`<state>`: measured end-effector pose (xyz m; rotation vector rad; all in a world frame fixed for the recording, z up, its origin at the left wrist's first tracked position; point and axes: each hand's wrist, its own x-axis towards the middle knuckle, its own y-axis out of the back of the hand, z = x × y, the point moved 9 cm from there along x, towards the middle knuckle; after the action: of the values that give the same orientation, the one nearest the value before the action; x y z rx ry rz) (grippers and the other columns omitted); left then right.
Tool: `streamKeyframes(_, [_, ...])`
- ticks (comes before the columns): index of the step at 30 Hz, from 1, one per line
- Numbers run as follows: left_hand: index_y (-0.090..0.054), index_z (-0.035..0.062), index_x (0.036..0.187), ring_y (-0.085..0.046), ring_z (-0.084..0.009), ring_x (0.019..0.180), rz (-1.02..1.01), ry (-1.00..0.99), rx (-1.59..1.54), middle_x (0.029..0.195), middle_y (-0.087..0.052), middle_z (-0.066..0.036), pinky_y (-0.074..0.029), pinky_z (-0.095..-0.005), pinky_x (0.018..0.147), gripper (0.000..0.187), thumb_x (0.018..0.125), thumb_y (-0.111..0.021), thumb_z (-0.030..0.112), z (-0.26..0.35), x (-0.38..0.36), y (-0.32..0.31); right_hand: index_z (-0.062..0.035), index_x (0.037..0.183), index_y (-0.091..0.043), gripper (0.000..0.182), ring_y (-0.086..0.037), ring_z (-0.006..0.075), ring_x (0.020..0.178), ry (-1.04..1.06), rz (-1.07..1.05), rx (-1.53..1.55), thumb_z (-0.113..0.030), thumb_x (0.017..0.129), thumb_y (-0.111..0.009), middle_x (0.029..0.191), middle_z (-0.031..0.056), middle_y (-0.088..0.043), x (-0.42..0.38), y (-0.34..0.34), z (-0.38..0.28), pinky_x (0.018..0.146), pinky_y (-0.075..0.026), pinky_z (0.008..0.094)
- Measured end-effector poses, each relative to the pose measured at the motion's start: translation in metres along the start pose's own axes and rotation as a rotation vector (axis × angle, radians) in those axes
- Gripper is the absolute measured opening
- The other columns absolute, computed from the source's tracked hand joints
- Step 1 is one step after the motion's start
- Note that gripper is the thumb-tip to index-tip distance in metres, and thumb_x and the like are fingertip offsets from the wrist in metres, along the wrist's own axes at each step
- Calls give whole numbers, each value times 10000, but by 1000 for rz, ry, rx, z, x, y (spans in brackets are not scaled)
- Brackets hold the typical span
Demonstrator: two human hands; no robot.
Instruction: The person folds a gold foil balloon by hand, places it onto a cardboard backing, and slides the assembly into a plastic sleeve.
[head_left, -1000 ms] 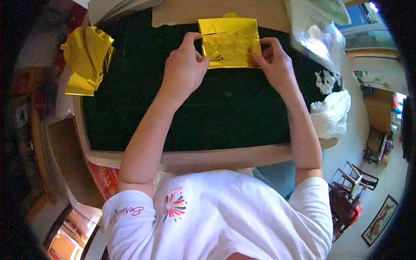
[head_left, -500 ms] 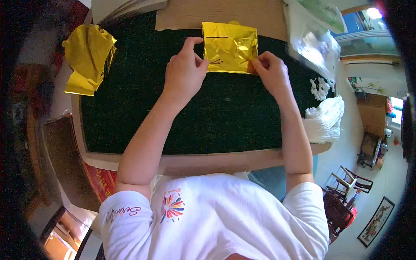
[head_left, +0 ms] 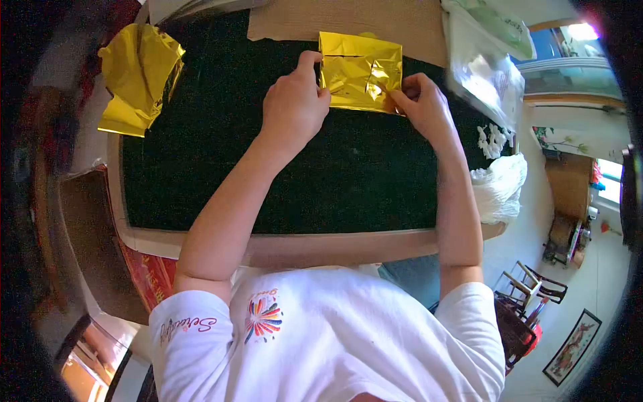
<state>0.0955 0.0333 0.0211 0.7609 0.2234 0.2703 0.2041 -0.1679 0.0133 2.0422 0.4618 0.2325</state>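
A shiny gold foil packet (head_left: 362, 70) lies at the far side of the dark green table surface (head_left: 321, 181). My left hand (head_left: 297, 100) is at its left edge, the thumb at the lower left corner and the index finger bent at the side higher up. At the lower right corner, my right hand (head_left: 423, 104) pinches the foil between thumb and fingers. Another crumpled gold foil piece (head_left: 139, 77) is at the table's far left, away from both hands.
Brown cardboard (head_left: 295, 21) lies behind the packet. Clear plastic bags (head_left: 485, 74) are at the back right, with small white pieces (head_left: 494, 141) and a white bundle (head_left: 499, 189) nearer. Chairs (head_left: 526, 291) stand off to the right.
The view has shifted slightly. My left index finger and thumb remain at the packet's left edge, and my right hand still pinches its lower right corner.
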Motion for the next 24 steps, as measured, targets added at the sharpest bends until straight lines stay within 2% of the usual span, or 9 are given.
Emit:
streamKeyframes(4, [-454, 80, 1279, -688, -306, 784, 4, 26, 35, 825, -689, -119, -546, -442, 714, 468, 847, -627, 133, -4, 3, -2, -9, 1105, -585, 349, -636, 252, 894, 74, 178, 51, -184, 838, -725, 997, 146, -612, -18, 27, -31, 780, -525, 332])
streamKeyframes(6, [-461, 71, 1272, -689, -306, 783, 7, 14, -26, 827, -691, -113, -548, -431, 707, 454, 852, -623, 134, -3, 1, 0, -34, 1133, -583, 380, -598, 289, 1005, 468, 128, -91, -145, 804, -737, 1105, 145, -575, -45, 25, -78, 874, -498, 376])
streamKeyframes(7, [-461, 71, 1272, -689, -306, 783, 11, 15, -24, 827, -691, -113, -548, -431, 707, 454, 852, -623, 134, -4, 1, 0, -34, 1133, -583, 380, -598, 289, 1005, 472, 129, -89, -145, 804, -737, 1105, 145, -575, -49, 22, -83, 874, -498, 376])
streamKeyframes(9, [-469, 68, 1269, -691, -297, 795, 13, 16, -72, 823, -692, -115, -547, -415, 720, 459, 845, -637, 127, -6, 2, 0, -61, 1152, -579, 422, -564, 315, 1067, 660, 106, -236, -104, 764, -738, 1133, 124, -570, -62, 9, -102, 954, -451, 422])
streamKeyframes(14, [-495, 61, 1248, -692, -263, 804, 6, 65, -236, 823, -692, -107, -543, -383, 745, 453, 829, -665, 100, -19, 5, -1, -79, 1149, -593, 398, -574, 303, 1064, 711, 230, -273, -39, 762, -679, 1160, 104, -595, -58, 0, -97, 969, -441, 429])
streamKeyframes(19, [-511, 53, 1255, -685, -226, 811, -26, 107, -430, 883, -690, -101, -541, -359, 757, 445, 835, -658, 78, -30, 7, 5, -63, 1065, -629, 317, -621, 262, 979, 793, 262, -311, -12, 753, -654, 1035, 77, -656, -54, 9, -108, 950, -454, 418])
streamKeyframes(21, [-507, 66, 1284, -660, -211, 944, 119, -135, -254, 1039, -669, -118, -533, -346, 800, 461, 846, -649, 86, -12, 0, 35, -61, 1064, -628, 312, -624, 269, 962, 796, 239, -333, -12, 757, -655, 1016, 82, -660, -52, 21, -116, 945, -457, 414])
streamKeyframes(22, [-529, 85, 1293, -604, -212, 1093, 187, -298, -184, 1186, -620, -117, -510, -338, 890, 454, 847, -613, 78, 2, -9, 48, -59, 1063, -628, 307, -627, 275, 944, 800, 213, -353, -12, 760, -655, 996, 87, -663, -51, 28, -122, 939, -460, 410])
streamKeyframes(24, [-541, 89, 1292, -576, -211, 1141, 134, -393, -289, 1221, -604, -117, -492, -343, 930, 452, 843, -586, 66, 12, -15, 59, -49, 1084, -626, 312, -634, 271, 920, 800, 177, -346, -9, 775, -644, 977, 101, -662, -49, 54, -137, 908, -478, 386])
